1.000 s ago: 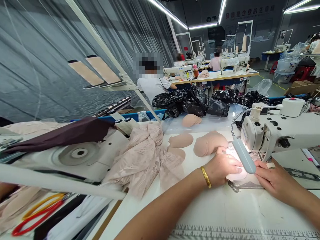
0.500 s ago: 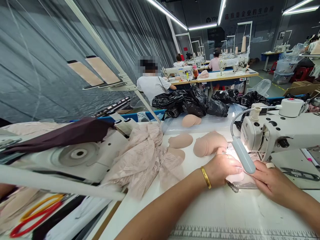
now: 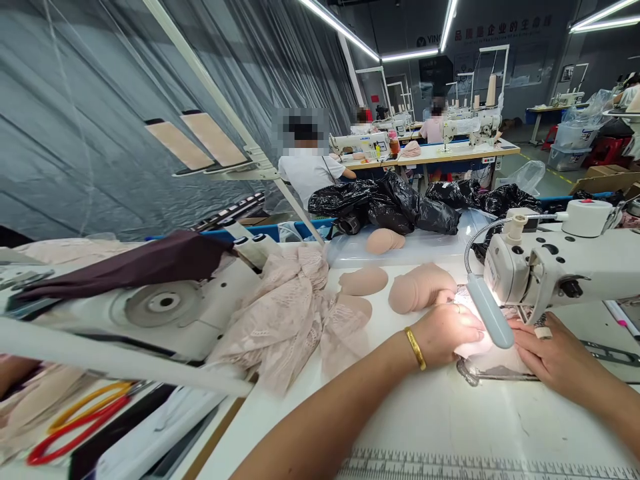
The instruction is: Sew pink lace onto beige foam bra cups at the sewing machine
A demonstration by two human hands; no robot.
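Observation:
Under the white sewing machine's (image 3: 575,257) head lies a pale pink fabric piece (image 3: 475,349), brightly lit. My left hand (image 3: 447,333), with a gold bangle at the wrist, grips this piece from the left; its fingertips are partly hidden by the grey lamp (image 3: 490,313). On the needle's right, my right hand (image 3: 553,353) lies over the work with fingers stretched out and a wide band on one finger. The needle area is mostly hidden. A stack of beige bra cups (image 3: 420,290) sits just beyond my left hand.
Loose bra cups (image 3: 363,281) and pale lace fabric (image 3: 285,313) lie to the left. Dark thread snips (image 3: 613,353) rest beside my right hand. A ruler (image 3: 480,463) runs along the front. Red-handled scissors (image 3: 80,427) are lower left; black bags (image 3: 385,203) lie behind.
My right hand has shifted slightly right and flattened, its fingers more spread. My left hand stays on the fabric. The whole view has moved a little.

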